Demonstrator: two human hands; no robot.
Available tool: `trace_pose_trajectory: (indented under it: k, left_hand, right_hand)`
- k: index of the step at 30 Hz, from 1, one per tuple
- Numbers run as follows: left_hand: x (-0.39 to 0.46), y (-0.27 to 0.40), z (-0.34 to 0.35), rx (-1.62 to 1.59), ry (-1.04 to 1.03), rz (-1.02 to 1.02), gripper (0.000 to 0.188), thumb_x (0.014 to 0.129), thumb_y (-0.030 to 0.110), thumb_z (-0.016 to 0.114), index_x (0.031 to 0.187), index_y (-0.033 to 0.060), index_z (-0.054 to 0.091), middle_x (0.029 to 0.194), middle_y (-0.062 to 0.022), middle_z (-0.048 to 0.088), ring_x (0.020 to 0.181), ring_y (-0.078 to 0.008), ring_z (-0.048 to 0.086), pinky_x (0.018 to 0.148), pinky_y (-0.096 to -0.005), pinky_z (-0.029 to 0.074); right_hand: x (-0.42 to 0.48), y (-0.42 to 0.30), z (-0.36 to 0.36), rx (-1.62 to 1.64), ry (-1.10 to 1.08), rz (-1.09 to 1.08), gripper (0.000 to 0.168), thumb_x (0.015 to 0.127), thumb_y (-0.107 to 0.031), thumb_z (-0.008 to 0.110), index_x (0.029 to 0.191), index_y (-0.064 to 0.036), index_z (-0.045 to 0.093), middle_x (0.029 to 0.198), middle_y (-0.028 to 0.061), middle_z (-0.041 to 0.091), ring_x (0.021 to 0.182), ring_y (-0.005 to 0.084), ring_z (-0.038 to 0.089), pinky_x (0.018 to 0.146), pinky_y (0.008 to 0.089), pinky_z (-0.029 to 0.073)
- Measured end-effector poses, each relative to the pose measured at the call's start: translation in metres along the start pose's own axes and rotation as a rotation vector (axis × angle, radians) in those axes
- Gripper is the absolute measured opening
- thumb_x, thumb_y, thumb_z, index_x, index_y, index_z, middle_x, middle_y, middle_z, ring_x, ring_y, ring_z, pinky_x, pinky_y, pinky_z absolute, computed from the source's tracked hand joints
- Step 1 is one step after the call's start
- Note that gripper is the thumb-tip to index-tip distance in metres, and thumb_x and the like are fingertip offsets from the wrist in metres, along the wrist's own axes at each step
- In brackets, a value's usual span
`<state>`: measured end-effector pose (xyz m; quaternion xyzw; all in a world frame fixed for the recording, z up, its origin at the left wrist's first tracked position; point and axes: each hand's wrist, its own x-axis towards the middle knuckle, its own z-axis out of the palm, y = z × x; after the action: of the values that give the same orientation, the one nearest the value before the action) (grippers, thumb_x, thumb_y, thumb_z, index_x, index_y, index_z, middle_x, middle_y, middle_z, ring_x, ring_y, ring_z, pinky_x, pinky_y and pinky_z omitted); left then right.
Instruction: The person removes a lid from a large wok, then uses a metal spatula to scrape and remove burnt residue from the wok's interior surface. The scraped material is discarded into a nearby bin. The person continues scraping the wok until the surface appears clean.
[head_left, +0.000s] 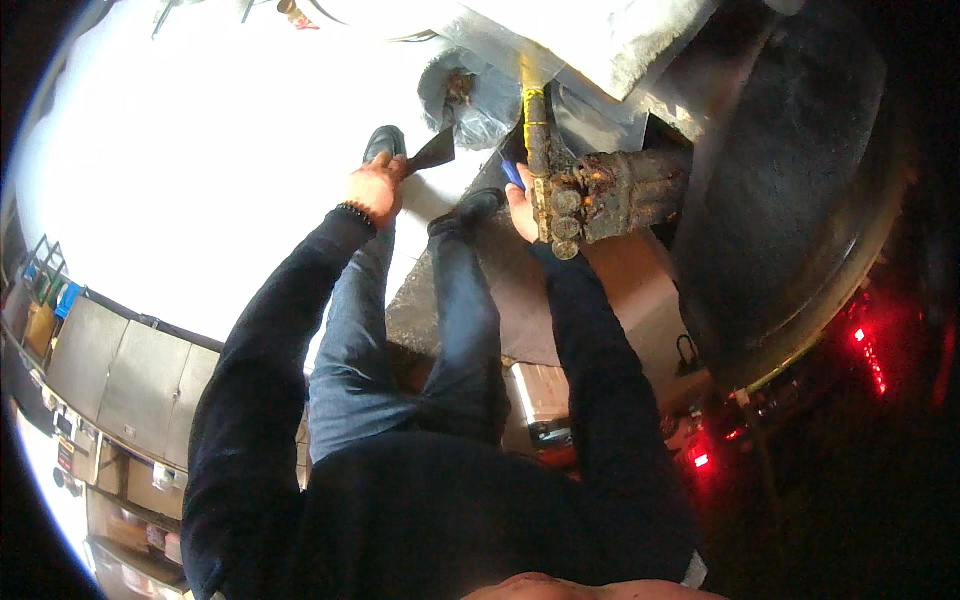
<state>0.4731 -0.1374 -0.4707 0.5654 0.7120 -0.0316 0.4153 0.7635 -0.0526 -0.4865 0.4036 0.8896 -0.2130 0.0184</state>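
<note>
My left hand (375, 187) grips the narrow end of a dark flat piece (435, 153) that flares out to the right; its exact kind is unclear. A beaded bracelet circles that wrist. My right hand (520, 206) holds a tool with a blue handle (514, 175), whose thin tip points up and left. The grimy gas pipe (535, 131) with yellow paint partly hides this hand. Round metal knobs (567, 227) stand at the pipe's lower end, over my right wrist. Just beyond both hands sits a bin lined with clear plastic (484, 112), with some brown waste inside.
A soot-dark, crusted metal burner block (634, 191) joins the knobs to a large round black vessel (780, 202) at right. A stone-like edge (637, 60) juts overhead. Grey cabinets (142, 382) and cluttered shelves (124, 517) line the left. The floor (225, 165) is glaringly bright.
</note>
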Motion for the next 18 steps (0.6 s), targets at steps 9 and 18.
trace_pose_trajectory:
  k: [9, 18]
  left_hand:
    - [-0.057, -0.026, 0.007, -0.475, 0.257, -0.181, 0.04, 0.079, 0.007, 0.056, 0.118, 0.0085, 0.052, 0.102, -0.017, 0.056, 0.093, -0.0372, 0.057, 0.08, -0.0433, 0.048]
    - [-0.123, -0.012, 0.01, -0.459, 0.449, -0.342, 0.039, 0.074, 0.011, 0.062, 0.113, 0.0052, 0.058, 0.089, -0.0101, 0.061, 0.084, -0.022, 0.06, 0.076, -0.033, 0.048]
  right_hand:
    - [0.022, 0.006, 0.098, -0.003, -0.126, 0.568, 0.036, 0.09, -0.033, 0.046, 0.101, 0.001, 0.055, 0.096, 0.0262, 0.059, 0.093, 0.044, 0.055, 0.08, 0.0484, 0.043]
    - [-0.024, -0.043, 0.011, 0.244, -0.012, 0.404, 0.035, 0.087, -0.032, 0.054, 0.103, 0.0, 0.052, 0.095, 0.0258, 0.06, 0.088, 0.0419, 0.057, 0.075, 0.0473, 0.045]
